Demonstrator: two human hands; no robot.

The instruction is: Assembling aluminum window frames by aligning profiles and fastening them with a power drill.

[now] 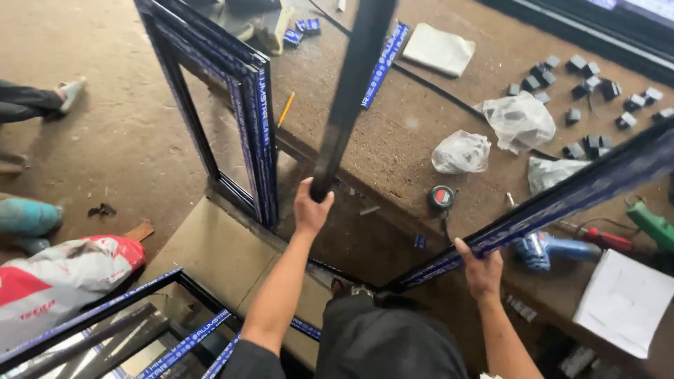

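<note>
My left hand [309, 209] grips the lower end of a dark metal frame bar [351, 91] that rises towards the top of the view. My right hand [482, 269] holds a second dark bar with blue protective film [562, 200], which runs up to the right over the workbench. The two bars meet near my knees, forming a corner of one frame. Both arms are bare and stretched forward over my dark trousers.
A brown workbench [393, 140] carries clear plastic bags [518, 119], several small grey blocks [597, 84], a tape measure [441, 197], a blue drill [544, 249], a red screwdriver [605, 238] and white paper [625, 302]. A finished frame [239, 119] leans against the bench. More frames [140, 330] and a sack [63, 277] lie at lower left. Another person's feet [42, 98] show at the left.
</note>
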